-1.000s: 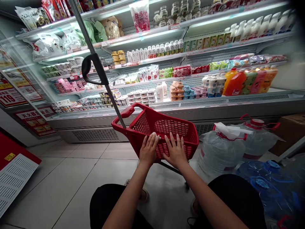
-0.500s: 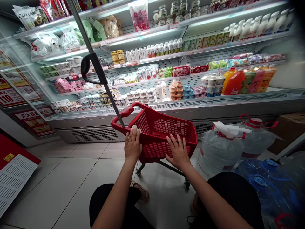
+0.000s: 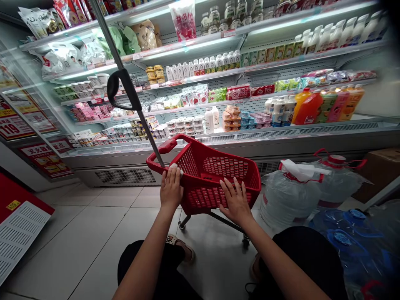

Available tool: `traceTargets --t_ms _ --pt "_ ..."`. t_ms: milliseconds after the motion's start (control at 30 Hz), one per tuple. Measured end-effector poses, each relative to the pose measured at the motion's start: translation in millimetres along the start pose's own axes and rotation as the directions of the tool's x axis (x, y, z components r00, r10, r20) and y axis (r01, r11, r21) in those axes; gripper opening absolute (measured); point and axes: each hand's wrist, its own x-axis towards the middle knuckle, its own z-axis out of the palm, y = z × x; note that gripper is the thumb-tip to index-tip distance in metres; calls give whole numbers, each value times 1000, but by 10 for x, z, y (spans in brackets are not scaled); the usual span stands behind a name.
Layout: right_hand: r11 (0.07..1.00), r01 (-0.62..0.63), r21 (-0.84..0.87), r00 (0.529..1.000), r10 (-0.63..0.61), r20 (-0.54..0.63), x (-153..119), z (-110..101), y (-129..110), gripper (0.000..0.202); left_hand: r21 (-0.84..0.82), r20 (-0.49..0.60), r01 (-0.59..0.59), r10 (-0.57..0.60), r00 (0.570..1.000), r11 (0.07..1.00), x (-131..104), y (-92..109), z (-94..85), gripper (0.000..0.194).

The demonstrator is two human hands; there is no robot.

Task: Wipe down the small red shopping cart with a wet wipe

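A small red shopping cart (image 3: 215, 160) on dark legs with casters stands in front of me, its basket tilted. With the fingers of my left hand (image 3: 170, 187) close together, I press a crumpled white wipe (image 3: 173, 166) onto the cart's rim at the handle end; most of the wipe is hidden beneath the fingers. My right hand (image 3: 236, 202) rests against the near slatted side of the basket, fingers spread, holding nothing. A grey metal pole (image 3: 146, 129) with a black loop grip (image 3: 126, 89) rises from the handle end toward the upper left.
Behind the cart runs a chilled display case (image 3: 193, 141) stocked with yogurts, bottles and bags. Clear water jugs (image 3: 289, 202) and blue-tinted bottles (image 3: 340, 250) crowd the right, near a cardboard box (image 3: 379, 171). A red-and-white unit (image 3: 21, 233) stands left on the tiled floor (image 3: 93, 233).
My left hand has slid slightly left and toward me along the rim with the wipe. The cart has shifted a touch to the right, with my right hand still against it.
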Motion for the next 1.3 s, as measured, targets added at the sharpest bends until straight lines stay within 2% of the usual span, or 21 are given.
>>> traceTargets --t_ms 167,367,433,500,600,667,767,833,867,933,1100,1167,1233,1300 --pt "1000 0 -24 1000 0 -6 -34 -21 -21 95 -44 49 -150 152 987 988 -118 453 152 81" --pt "1000 0 -15 1000 0 -6 -41 -39 -24 93 -103 26 -217 221 975 971 -216 1053 319 82" --pt "1000 8 -22 1000 -8 -6 -48 -39 2 93 -111 26 -246 251 968 963 -225 1189 341 81" --pt "1000 16 -27 1000 -16 -3 -60 -47 40 91 -111 31 -301 306 952 947 -212 1217 334 80" --pt "999 26 -26 1000 -27 -3 -75 -80 96 89 -98 55 -390 397 916 916 -147 1013 262 81" --pt "999 28 -27 1000 -28 -4 -74 -110 117 90 -75 78 -350 355 931 934 -87 757 179 83" --pt "999 22 -30 1000 -23 -3 -62 -144 112 91 -52 83 -220 224 971 974 -14 385 56 84" --pt "999 21 -34 1000 -21 -4 -55 -150 85 92 -51 72 -173 176 982 984 1 272 19 84" --pt "999 22 -34 1000 -22 -6 -54 -148 66 93 -55 67 -147 150 986 988 -5 278 22 84" --pt "999 21 -27 1000 -22 -13 -59 -139 22 95 -67 64 -105 109 992 992 -44 420 72 84" --pt "1000 20 9 1000 -20 -15 -91 -128 -56 91 -129 55 -179 187 981 975 -206 1185 293 81" --pt "999 35 7 999 -35 -4 -103 -139 -48 89 -147 32 -217 224 974 965 -245 1392 338 81" --pt "998 55 3 998 -55 4 -113 -156 -22 89 -149 26 -263 269 963 953 -250 1414 335 81" --pt "998 64 2 998 -64 10 -120 -175 2 89 -137 38 -332 340 940 933 -225 1251 290 81"
